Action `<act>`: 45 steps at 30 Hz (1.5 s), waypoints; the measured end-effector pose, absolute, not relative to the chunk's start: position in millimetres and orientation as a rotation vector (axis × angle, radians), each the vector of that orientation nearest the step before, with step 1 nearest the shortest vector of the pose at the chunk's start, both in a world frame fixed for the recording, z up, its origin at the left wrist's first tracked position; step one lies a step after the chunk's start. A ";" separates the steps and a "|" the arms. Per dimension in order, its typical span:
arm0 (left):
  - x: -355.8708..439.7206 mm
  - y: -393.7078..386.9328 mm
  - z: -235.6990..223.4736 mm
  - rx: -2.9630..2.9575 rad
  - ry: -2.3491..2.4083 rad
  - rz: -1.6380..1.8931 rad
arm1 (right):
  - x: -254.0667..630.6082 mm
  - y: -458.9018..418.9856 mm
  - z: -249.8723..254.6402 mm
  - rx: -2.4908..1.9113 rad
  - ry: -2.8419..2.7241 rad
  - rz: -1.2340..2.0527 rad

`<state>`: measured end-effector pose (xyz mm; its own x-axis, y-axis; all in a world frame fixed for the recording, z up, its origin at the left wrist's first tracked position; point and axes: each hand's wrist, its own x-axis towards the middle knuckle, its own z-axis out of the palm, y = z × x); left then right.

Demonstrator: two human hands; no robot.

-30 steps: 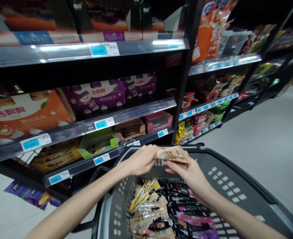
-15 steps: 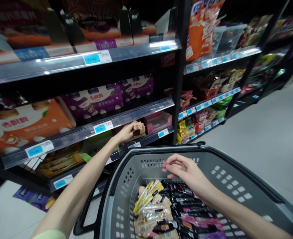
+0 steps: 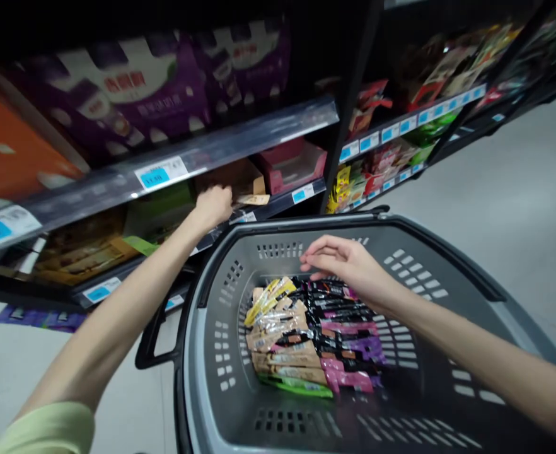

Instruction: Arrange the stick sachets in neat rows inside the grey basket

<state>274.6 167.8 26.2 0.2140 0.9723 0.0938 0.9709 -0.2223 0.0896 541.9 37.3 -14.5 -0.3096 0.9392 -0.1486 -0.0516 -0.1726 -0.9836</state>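
Observation:
My left hand (image 3: pixel 214 205) reaches to the lower shelf, its fingers curled at the front of a brown cardboard box (image 3: pixel 258 184). A flat tan packet (image 3: pixel 254 199) pokes out just right of those fingers; whatever they grip is hidden. Over the basket (image 3: pixel 429 265) hovers my right hand (image 3: pixel 348 261), fingers loosely bent and apart, with nothing in it. Below it lie rows of slim packets: yellow ones (image 3: pixel 271 299), tan ones (image 3: pixel 285 359), black ones (image 3: pixel 337 309), and pink ones (image 3: pixel 348 378). A green packet (image 3: pixel 297 386) lies at the near end.
A pink box (image 3: pixel 292 167) and a green box (image 3: pixel 162 211) flank the brown one. The shelf edge (image 3: pixel 240 148) juts out above my left hand, with purple cartons (image 3: pixel 131 94) on it. The basket's black handle (image 3: pixel 157 359) sticks out left. Purple packs (image 3: pixel 36 317) lie by the floor.
My left hand left my right hand and the tan packet held between them, and moved to the brown box. My right hand stayed over the basket, emptied. The view has tilted down.

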 end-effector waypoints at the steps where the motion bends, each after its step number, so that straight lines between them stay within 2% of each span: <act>1: 278.0 157.8 24.8 2.454 1.954 0.239 | 542.1 37.6 -16.2 -1.111 -1.313 1.606; 4: 291.7 117.7 19.5 2.516 1.845 0.373 | 542.4 38.6 -25.4 -1.142 -1.403 1.654; 7: 306.4 78.9 4.4 2.531 1.431 0.484 | 542.1 39.0 -47.1 -1.160 -1.580 1.674; 9: 312.4 64.7 -11.6 2.497 1.177 0.469 | 541.7 37.3 -71.5 -1.153 -1.831 1.566; 13: 308.7 66.3 -40.3 2.594 0.974 0.063 | 542.2 25.2 -134.4 -1.192 -2.454 1.022; 16: 299.2 73.6 -46.2 2.680 0.947 -0.187 | 544.9 13.6 -173.5 -1.140 -2.666 0.888; 19: 295.6 72.7 -43.3 2.698 0.940 -0.169 | 547.9 7.2 -195.0 -0.971 -2.884 0.780; 30: 299.1 65.5 -43.6 2.595 0.891 -0.279 | 546.9 2.0 -202.3 -0.849 -3.191 0.451; 45: 300.7 64.7 -42.5 2.619 0.871 -0.376 | 556.7 11.1 -210.0 -0.900 -3.243 0.309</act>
<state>300.7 64.7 -42.5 0.7754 0.5223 -0.3549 0.6164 -0.7480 0.2459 556.7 11.1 -210.0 -0.8320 0.4822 -0.2741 0.5253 0.8438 -0.1101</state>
